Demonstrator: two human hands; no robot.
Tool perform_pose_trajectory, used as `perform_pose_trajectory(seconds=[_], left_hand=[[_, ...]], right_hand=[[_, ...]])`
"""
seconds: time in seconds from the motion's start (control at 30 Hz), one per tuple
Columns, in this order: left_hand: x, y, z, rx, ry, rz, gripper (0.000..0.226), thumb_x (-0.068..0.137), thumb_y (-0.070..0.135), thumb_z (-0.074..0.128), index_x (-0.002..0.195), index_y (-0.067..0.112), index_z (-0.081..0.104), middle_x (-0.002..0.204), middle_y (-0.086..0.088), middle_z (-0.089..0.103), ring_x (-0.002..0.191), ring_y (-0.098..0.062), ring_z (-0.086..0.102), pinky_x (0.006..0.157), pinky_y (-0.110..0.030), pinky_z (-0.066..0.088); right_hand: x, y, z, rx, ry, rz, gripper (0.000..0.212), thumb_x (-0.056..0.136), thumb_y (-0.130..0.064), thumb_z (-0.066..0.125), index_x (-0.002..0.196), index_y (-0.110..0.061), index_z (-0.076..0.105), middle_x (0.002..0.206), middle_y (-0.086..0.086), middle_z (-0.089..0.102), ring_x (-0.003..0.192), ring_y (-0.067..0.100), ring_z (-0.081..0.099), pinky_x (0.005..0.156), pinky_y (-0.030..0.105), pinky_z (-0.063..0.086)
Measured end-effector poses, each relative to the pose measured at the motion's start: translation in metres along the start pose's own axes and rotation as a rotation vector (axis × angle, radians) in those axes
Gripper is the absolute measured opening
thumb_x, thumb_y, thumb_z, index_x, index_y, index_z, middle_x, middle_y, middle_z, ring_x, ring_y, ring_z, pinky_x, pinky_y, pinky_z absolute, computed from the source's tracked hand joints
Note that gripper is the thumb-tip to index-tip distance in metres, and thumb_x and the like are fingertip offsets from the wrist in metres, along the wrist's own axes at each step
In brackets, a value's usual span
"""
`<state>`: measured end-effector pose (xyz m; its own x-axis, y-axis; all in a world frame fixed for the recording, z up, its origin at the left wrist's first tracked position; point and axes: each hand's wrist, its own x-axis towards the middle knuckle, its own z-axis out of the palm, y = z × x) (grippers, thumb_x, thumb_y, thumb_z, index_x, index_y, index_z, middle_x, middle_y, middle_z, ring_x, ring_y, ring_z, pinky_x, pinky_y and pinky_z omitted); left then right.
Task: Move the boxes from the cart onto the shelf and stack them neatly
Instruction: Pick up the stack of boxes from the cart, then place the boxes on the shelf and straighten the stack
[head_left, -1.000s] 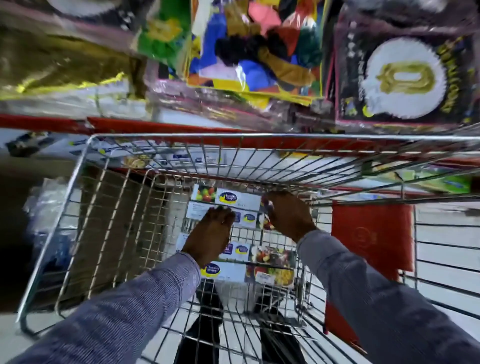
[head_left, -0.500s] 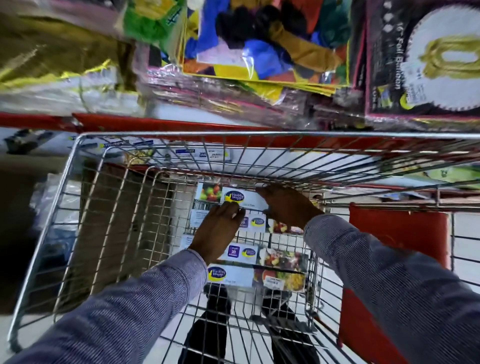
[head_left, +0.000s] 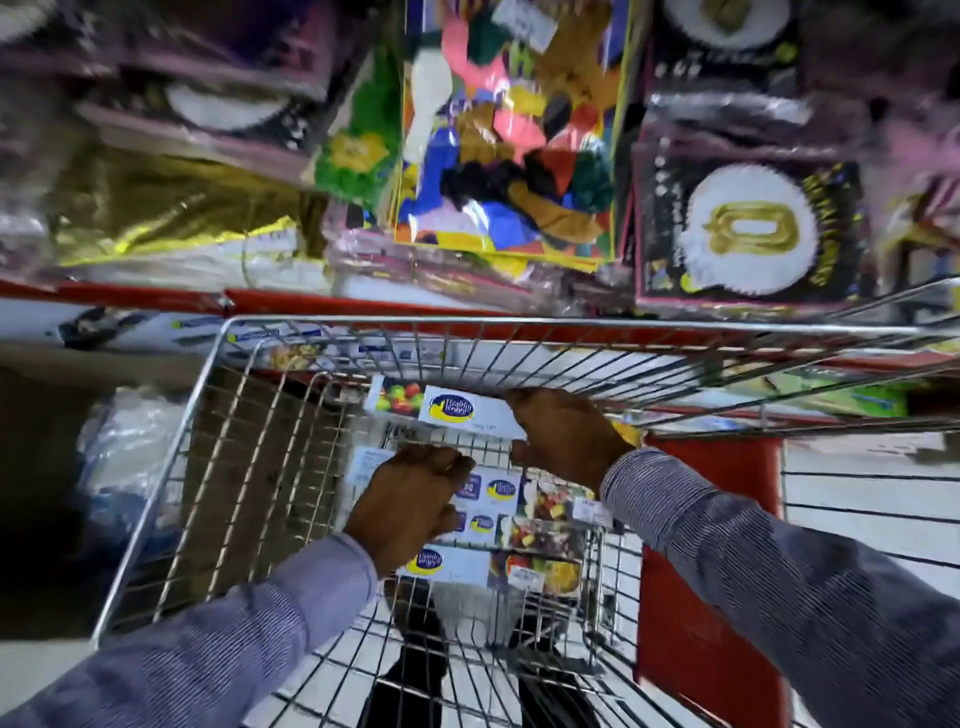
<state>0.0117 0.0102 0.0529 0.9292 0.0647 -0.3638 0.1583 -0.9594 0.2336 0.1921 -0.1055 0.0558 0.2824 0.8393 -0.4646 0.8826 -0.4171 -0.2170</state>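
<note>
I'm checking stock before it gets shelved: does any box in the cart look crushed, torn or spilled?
Nothing stands out. The white boxes with blue-and-yellow logos lie flat and look whole in the wire shopping cart. The top box is tilted only because the right hand is on it. The left hand hides part of the stack.

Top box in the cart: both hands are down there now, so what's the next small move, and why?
Probably lift the top box straight up past the cart rim. The right hand is already on its right end, while the left hand sits lower, over the boxes beneath, so the left should likely close on the box's left end first. How firm the right grip is cannot be told.
</note>
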Motion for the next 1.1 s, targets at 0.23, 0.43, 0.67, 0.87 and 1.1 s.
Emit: perform_pose_trajectory(seconds=[0.23, 0.43, 0.67, 0.87, 1.1], left_hand=[[-0.056, 0.022, -0.122, 0.068, 0.176, 0.046, 0.067, 0.043, 0.052, 0.09, 0.103, 0.026, 0.075, 0.102, 0.007, 0.077, 0.08, -0.018, 0.075, 0.05, -0.025, 0.057], [-0.101, 0.052, -0.238, 0.081, 0.459, 0.082, 0.067, 0.049, 0.068, 0.069, 0.108, 0.035, 0.068, 0.105, 0.016, 0.076, 0.087, -0.009, 0.072, 0.058, -0.02, 0.056], [-0.126, 0.088, -0.361, 0.15, 0.64, 0.033, 0.074, 0.05, 0.07, 0.055, 0.116, 0.039, 0.066, 0.105, 0.01, 0.076, 0.094, -0.019, 0.071, 0.069, -0.031, 0.055], [-0.117, 0.106, -0.429, 0.124, 0.704, 0.045, 0.063, 0.053, 0.064, 0.068, 0.111, 0.041, 0.067, 0.101, 0.009, 0.077, 0.095, -0.018, 0.07, 0.072, -0.03, 0.052], [-0.08, 0.124, -0.47, 0.067, 0.731, 0.056, 0.06, 0.062, 0.055, 0.077, 0.119, 0.042, 0.068, 0.113, 0.011, 0.074, 0.103, -0.018, 0.066, 0.079, -0.027, 0.049]], right_hand=[[-0.072, -0.028, -0.138, -0.049, 0.158, -0.057, 0.067, 0.086, -0.046, 0.064, 0.139, -0.014, 0.041, 0.129, 0.016, 0.057, 0.12, 0.034, 0.054, 0.096, 0.039, 0.045], [-0.147, -0.058, -0.273, -0.131, 0.327, -0.06, 0.044, 0.084, -0.043, 0.068, 0.112, -0.011, 0.058, 0.088, 0.008, 0.062, 0.098, 0.029, 0.062, 0.067, 0.03, 0.037], [-0.226, -0.078, -0.396, -0.176, 0.526, -0.054, 0.043, 0.076, -0.04, 0.073, 0.112, -0.018, 0.061, 0.101, 0.013, 0.068, 0.093, 0.03, 0.064, 0.067, 0.031, 0.044], [-0.255, -0.067, -0.45, -0.215, 0.639, -0.007, 0.051, 0.083, -0.033, 0.073, 0.127, -0.011, 0.058, 0.113, 0.014, 0.067, 0.104, 0.031, 0.062, 0.071, 0.026, 0.035], [-0.23, -0.019, -0.475, -0.178, 0.603, 0.12, 0.059, 0.088, -0.028, 0.069, 0.139, -0.007, 0.048, 0.142, 0.017, 0.048, 0.131, 0.031, 0.045, 0.11, 0.04, 0.038]])
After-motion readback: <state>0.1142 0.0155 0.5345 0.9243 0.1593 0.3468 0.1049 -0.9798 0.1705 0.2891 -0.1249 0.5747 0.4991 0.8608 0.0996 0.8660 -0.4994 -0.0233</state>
